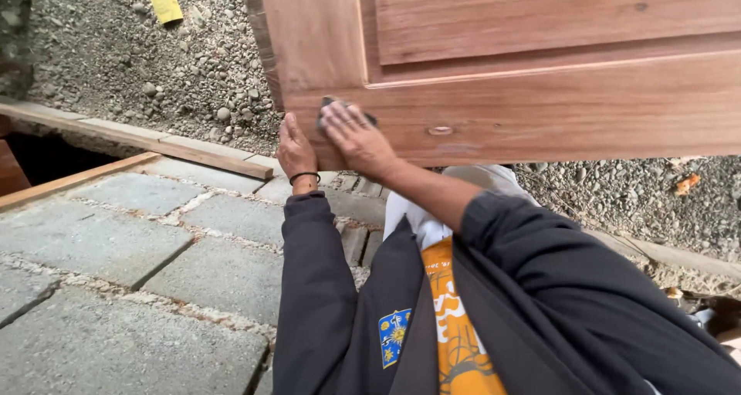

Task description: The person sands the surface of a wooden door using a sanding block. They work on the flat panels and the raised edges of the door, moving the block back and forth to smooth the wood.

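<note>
Grey paving blocks [116, 240] fill the ground from six round to nine o'clock, sandy joints between them, and beyond lies loose gravel [177, 63] with small stones running up to eleven o'clock. We're outdoors. A long wooden plank [154, 144] edges the paving, slanting from nine o'clock toward the centre, with a dark gap behind it at the far left. Up at eleven o'clock, a small yellow scrap [167, 6] sits on the gravel, squarish and crumpled. At three o'clock, an orange bit [685, 183] lies among the stones.

Across the top, from twelve to three o'clock, hangs a reddish-brown wooden door panel [540, 94], with raised mouldings. The right hand [359, 136] presses flat on its lower rail, fingers spread over a dark sanding pad [333, 109] pinned against the wood. The left hand [296, 152], black band at the wrist, braces against the panel's bottom corner, fingers up, gripping nothing I can make out. Dark sleeves, an orange shirt below.
</note>
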